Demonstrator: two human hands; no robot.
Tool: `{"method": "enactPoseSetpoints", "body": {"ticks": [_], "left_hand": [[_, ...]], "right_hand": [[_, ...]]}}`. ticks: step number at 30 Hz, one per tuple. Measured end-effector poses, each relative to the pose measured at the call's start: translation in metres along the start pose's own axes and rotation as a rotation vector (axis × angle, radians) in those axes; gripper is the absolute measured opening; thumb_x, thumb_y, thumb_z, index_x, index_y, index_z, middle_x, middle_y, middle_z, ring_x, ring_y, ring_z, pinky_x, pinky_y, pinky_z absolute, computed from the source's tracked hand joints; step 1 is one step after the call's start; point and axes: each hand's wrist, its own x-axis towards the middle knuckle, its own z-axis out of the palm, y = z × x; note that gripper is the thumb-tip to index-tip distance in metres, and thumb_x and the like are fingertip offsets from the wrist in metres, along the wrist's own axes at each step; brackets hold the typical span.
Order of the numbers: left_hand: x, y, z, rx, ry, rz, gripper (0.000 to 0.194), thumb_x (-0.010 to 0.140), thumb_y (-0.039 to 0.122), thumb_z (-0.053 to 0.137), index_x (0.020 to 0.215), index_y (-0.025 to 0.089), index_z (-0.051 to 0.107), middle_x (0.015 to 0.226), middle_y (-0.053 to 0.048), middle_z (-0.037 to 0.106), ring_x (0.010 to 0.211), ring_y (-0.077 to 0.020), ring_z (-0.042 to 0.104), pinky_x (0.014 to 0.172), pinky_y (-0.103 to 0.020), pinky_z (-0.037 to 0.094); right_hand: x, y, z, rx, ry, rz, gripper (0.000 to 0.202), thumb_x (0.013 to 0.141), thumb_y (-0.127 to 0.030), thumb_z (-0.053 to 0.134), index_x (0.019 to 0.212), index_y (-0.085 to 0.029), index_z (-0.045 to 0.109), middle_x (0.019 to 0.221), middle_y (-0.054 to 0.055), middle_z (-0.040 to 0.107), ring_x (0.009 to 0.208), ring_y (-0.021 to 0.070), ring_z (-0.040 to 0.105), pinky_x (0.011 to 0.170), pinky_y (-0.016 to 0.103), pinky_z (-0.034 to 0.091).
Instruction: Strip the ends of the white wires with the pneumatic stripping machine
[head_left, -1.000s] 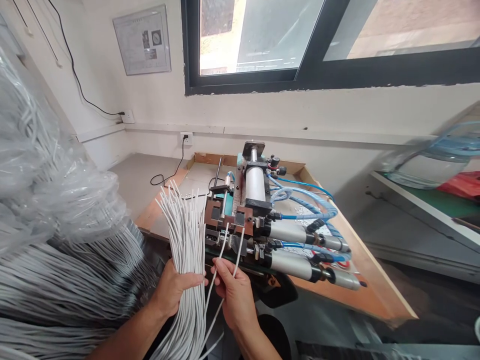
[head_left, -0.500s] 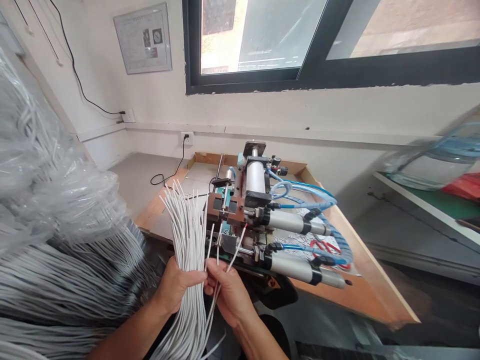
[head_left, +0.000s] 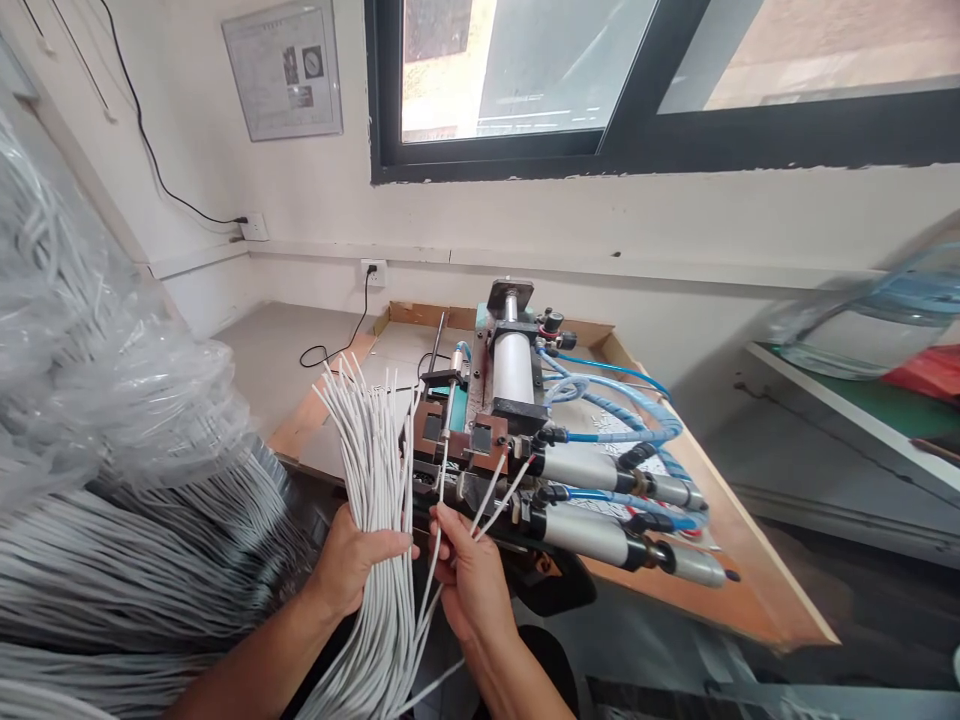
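My left hand (head_left: 346, 565) is wrapped around a thick bundle of white cables (head_left: 381, 480), thumb across its front, cut ends pointing up. To its right, my right hand (head_left: 474, 585) pinches a single white cable (head_left: 442, 472) between thumb and fingertips. That cable's top reaches the jaw area of a pneumatic wire-stripping machine (head_left: 512, 365); its very tip is hard to make out. Two other cables (head_left: 491, 495) stick out past my right hand, leaning right, with reddish tips. The lower cables trail down between my forearms.
The machine sits in a wooden tray (head_left: 750, 590) with blue air hoses (head_left: 637, 380) and cut scraps. More grey cables (head_left: 150, 550), partly under clear plastic (head_left: 135, 370), are piled at left. A shelf (head_left: 847, 410) holding a large water bottle (head_left: 885, 310) stands at right.
My right hand has moved slightly right, and its pinched cable now reaches up to the machine's jaws. The two reddish-tipped cables lean further right. The machine's side cylinders have shifted right.
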Motion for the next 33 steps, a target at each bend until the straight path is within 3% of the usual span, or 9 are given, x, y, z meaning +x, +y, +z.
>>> {"method": "enactPoseSetpoints", "body": {"ticks": [3, 6, 9, 15, 21, 26, 30, 33], "left_hand": [[0.001, -0.001, 0.0, 0.015, 0.007, 0.007, 0.013, 0.05, 0.007, 0.066, 0.062, 0.011, 0.062, 0.05, 0.001, 0.061, 0.045, -0.0126, 0.054, 0.047, -0.024, 0.045], [0.001, -0.003, 0.0, 0.035, -0.044, 0.026, 0.019, 0.052, 0.005, 0.064, 0.069, 0.011, 0.066, 0.056, -0.001, 0.065, 0.05, -0.0147, 0.057, 0.051, -0.027, 0.047], [-0.001, -0.002, 0.002, 0.084, -0.13, 0.048, 0.017, 0.054, 0.004, 0.06, 0.068, 0.009, 0.067, 0.055, -0.003, 0.065, 0.051, -0.017, 0.057, 0.053, -0.029, 0.047], [-0.005, -0.003, -0.002, 0.124, -0.135, 0.086, 0.019, 0.055, 0.003, 0.061, 0.072, 0.011, 0.067, 0.063, 0.0, 0.067, 0.062, -0.0167, 0.057, 0.061, -0.027, 0.045], [-0.005, -0.01, -0.015, 0.129, -0.043, 0.03, 0.013, 0.054, 0.007, 0.067, 0.065, 0.012, 0.063, 0.057, 0.002, 0.062, 0.055, -0.0134, 0.053, 0.056, -0.025, 0.042], [-0.002, -0.011, -0.017, 0.099, -0.05, 0.02, 0.016, 0.053, 0.007, 0.067, 0.067, 0.012, 0.062, 0.055, 0.002, 0.059, 0.052, -0.0125, 0.051, 0.053, -0.025, 0.041], [-0.002, -0.008, -0.011, 0.095, -0.062, 0.055, 0.025, 0.05, 0.003, 0.066, 0.074, 0.012, 0.064, 0.059, 0.001, 0.062, 0.055, -0.0134, 0.053, 0.055, -0.025, 0.042], [-0.005, -0.004, -0.005, 0.08, -0.118, 0.045, 0.025, 0.051, 0.003, 0.064, 0.075, 0.011, 0.066, 0.059, -0.002, 0.065, 0.056, -0.0166, 0.056, 0.057, -0.028, 0.045]], "right_hand": [[0.003, -0.002, 0.001, 0.02, -0.031, 0.063, 0.029, 0.051, -0.033, 0.078, 0.06, -0.011, 0.06, 0.048, -0.005, 0.047, 0.039, 0.0026, 0.034, 0.035, 0.014, 0.023], [0.002, -0.002, 0.002, 0.016, -0.184, 0.145, 0.029, 0.055, -0.035, 0.076, 0.062, -0.011, 0.061, 0.048, -0.005, 0.044, 0.042, 0.0048, 0.038, 0.042, 0.017, 0.033], [-0.002, 0.0, 0.001, -0.049, -0.25, 0.126, 0.028, 0.054, -0.033, 0.077, 0.058, -0.012, 0.059, 0.042, -0.007, 0.038, 0.04, 0.0037, 0.034, 0.038, 0.015, 0.025], [-0.013, 0.007, -0.006, -0.105, -0.121, -0.055, 0.027, 0.057, -0.035, 0.075, 0.064, -0.012, 0.064, 0.044, -0.004, 0.046, 0.039, 0.0029, 0.031, 0.037, 0.016, 0.015], [-0.016, 0.01, -0.013, -0.118, -0.053, -0.054, 0.026, 0.058, -0.034, 0.075, 0.066, -0.012, 0.065, 0.045, -0.003, 0.048, 0.038, 0.0029, 0.03, 0.036, 0.017, 0.014], [-0.013, 0.005, -0.009, -0.064, -0.055, -0.004, 0.026, 0.055, -0.032, 0.076, 0.063, -0.012, 0.063, 0.045, -0.005, 0.046, 0.037, 0.0021, 0.028, 0.036, 0.016, 0.012], [-0.008, 0.002, -0.005, -0.038, -0.096, 0.036, 0.026, 0.057, -0.032, 0.075, 0.066, -0.012, 0.062, 0.045, -0.006, 0.044, 0.039, 0.0038, 0.032, 0.037, 0.016, 0.021], [-0.006, 0.002, -0.001, -0.041, -0.224, 0.097, 0.027, 0.059, -0.034, 0.074, 0.062, -0.012, 0.06, 0.044, -0.006, 0.041, 0.041, 0.0048, 0.033, 0.042, 0.018, 0.029]]}}
